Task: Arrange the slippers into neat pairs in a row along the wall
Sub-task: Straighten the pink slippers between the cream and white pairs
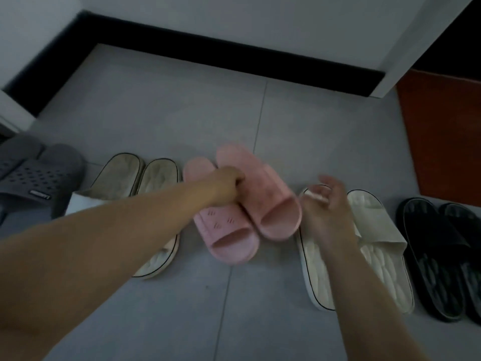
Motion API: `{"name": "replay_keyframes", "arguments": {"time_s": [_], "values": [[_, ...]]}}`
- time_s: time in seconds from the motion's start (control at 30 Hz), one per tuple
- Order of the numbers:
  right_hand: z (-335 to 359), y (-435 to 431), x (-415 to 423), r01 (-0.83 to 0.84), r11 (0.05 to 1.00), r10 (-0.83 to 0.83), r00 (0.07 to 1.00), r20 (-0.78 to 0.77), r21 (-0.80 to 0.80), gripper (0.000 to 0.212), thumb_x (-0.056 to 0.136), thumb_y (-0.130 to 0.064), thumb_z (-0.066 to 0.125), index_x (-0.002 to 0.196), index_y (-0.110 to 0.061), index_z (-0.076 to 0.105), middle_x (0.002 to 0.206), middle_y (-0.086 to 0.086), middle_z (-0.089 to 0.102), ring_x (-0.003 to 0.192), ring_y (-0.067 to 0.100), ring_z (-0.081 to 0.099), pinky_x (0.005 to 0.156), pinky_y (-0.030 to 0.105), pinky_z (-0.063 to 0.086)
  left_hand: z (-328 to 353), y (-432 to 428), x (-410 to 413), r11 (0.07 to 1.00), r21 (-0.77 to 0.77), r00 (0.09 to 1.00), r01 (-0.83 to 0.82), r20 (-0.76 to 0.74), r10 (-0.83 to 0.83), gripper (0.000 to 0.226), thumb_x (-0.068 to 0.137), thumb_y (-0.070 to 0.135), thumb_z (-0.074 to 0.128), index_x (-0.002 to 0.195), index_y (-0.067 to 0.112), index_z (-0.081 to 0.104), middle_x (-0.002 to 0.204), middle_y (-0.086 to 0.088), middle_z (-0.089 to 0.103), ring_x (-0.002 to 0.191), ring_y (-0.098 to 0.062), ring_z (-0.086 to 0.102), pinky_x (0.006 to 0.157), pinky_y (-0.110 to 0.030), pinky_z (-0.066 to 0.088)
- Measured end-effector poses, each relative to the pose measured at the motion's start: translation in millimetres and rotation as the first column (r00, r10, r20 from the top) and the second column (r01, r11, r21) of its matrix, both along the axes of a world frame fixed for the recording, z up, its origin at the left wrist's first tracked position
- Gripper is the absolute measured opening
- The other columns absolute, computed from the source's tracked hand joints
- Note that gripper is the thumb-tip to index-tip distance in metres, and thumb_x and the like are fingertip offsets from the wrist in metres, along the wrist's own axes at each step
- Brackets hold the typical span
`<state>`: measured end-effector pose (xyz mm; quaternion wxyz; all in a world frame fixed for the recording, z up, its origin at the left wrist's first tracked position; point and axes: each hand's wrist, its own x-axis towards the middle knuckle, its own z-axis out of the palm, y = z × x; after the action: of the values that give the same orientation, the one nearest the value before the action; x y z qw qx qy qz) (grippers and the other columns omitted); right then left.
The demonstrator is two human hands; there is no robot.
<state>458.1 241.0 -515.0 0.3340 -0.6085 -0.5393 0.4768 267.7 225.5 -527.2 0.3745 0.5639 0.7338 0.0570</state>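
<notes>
Two pink slippers (260, 194) lie in the middle of the grey floor, side by side and slightly skewed. My left hand (226, 186) is closed between them, gripping their inner edges. My right hand (328, 204) hovers with fingers spread over a cream-white pair (374, 246), holding nothing. A beige and white pair (145, 181) lies to the left, partly under my left forearm. At the far left is a grey perforated pair (39, 175), and a black pair (442, 256) is at the far right. The frame is motion-blurred.
A white wall with a black skirting board (234, 58) runs along the back and turns at the left corner. A reddish-brown door or panel (442, 131) stands at the right. Grey floor tiles (182, 118) stretch between the slippers and the wall.
</notes>
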Motion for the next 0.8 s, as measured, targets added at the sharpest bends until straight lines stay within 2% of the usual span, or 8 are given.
{"name": "replay_keyframes", "arguments": {"time_s": [0.07,0.13,0.23,0.3,0.37,0.4,0.57,0.8], "values": [[15.3,14.7,6.1,0.034,0.997,-0.032,0.999,-0.033,0.065,0.035,0.083,-0.009,0.056,0.116,-0.02,0.051,0.1,0.002,0.06,0.073,0.005,0.058,0.067,0.013,0.043,2.6,9.9,-0.3,0.912,-0.032,0.869,-0.408,0.295,0.399,0.022,0.089,0.013,0.056,0.068,0.016,0.048,0.076,-0.009,0.057,0.075,-0.024,0.056,0.062,-0.026,0.047],[24.1,22.4,7.1,0.019,0.998,-0.015,0.998,-0.062,0.058,0.025,0.083,-0.013,0.056,0.105,-0.025,0.055,0.092,0.0,0.061,0.074,0.014,0.057,0.073,0.026,0.047,7.7,15.1,9.2,0.676,-0.189,0.482,-0.713,0.568,0.667,0.015,0.088,0.005,0.055,0.076,0.014,0.055,0.083,-0.013,0.061,0.068,-0.023,0.058,0.058,-0.028,0.056],[27.5,19.5,3.2,-0.208,0.978,0.208,0.975,0.074,-0.006,0.018,0.083,-0.028,0.055,0.101,-0.031,0.058,0.088,-0.009,0.06,0.083,0.012,0.059,0.08,0.029,0.048,15.7,7.3,32.5,0.438,-0.366,0.064,-0.821,0.703,0.708,0.024,0.088,-0.005,0.049,0.071,0.011,0.055,0.082,-0.016,0.064,0.061,-0.021,0.058,0.066,-0.036,0.058],[18.2,9.2,-1.4,-0.421,0.903,0.429,0.89,0.152,-0.085,0.012,0.086,-0.022,0.06,0.096,-0.029,0.062,0.086,-0.012,0.057,0.082,0.007,0.056,0.077,0.027,0.044,23.3,-8.3,53.9,0.513,-0.234,0.227,-0.826,0.694,0.683,0.026,0.093,-0.002,0.043,0.07,0.005,0.054,0.077,-0.015,0.068,0.054,-0.021,0.06,0.05,-0.025,0.052],[-7.0,-2.3,-5.0,-0.613,0.776,0.619,0.696,0.365,-0.147,0.019,0.084,-0.024,0.065,0.101,-0.029,0.062,0.105,-0.007,0.058,0.105,0.011,0.054,0.094,0.031,0.039,27.1,-30.0,66.3,0.845,0.165,0.831,-0.509,0.349,0.432,0.022,0.096,0.013,0.043,0.096,0.006,0.064,0.1,-0.01,0.069,0.081,-0.025,0.065,0.059,-0.02,0.043],[-25.5,-6.5,-6.5,-0.641,0.735,0.656,0.587,0.475,-0.223,0.044,0.082,-0.033,0.066,0.123,-0.025,0.052,0.129,0.001,0.051,0.126,0.018,0.044,0.104,0.034,0.033,23.8,-35.3,65.2,0.931,0.22,0.955,-0.292,0.126,0.27,0.026,0.095,0.02,0.044,0.11,0.01,0.063,0.11,-0.009,0.067,0.094,-0.025,0.063,0.067,-0.021,0.036],[-60.7,-21.0,-12.9,-0.412,0.871,0.49,0.685,0.539,-0.268,0.076,0.078,-0.02,0.059,0.143,-0.024,0.02,0.149,0.002,0.026,0.14,0.03,0.023,0.11,0.048,0.029,0.6,-36.9,32.8,0.997,-0.074,0.981,-0.016,0.194,0.03,0.029,0.09,0.017,0.053,0.116,0.007,0.061,0.122,-0.009,0.063,0.075,0.009,0.056,0.072,-0.003,0.042],[-55.6,-24.4,-7.7,-0.369,0.899,0.437,0.788,0.435,-0.235,0.092,0.073,-0.005,0.063,0.147,-0.019,0.011,0.15,0.009,0.024,0.137,0.031,0.028,0.108,0.039,0.033,-12.0,-21.2,-33.1,0.978,0.201,0.95,-0.053,-0.293,0.112,0.05,0.084,0.002,0.052,0.132,0.016,0.045,0.14,-0.011,0.042,0.126,-0.032,0.043,0.102,-0.041,0.04]]}}
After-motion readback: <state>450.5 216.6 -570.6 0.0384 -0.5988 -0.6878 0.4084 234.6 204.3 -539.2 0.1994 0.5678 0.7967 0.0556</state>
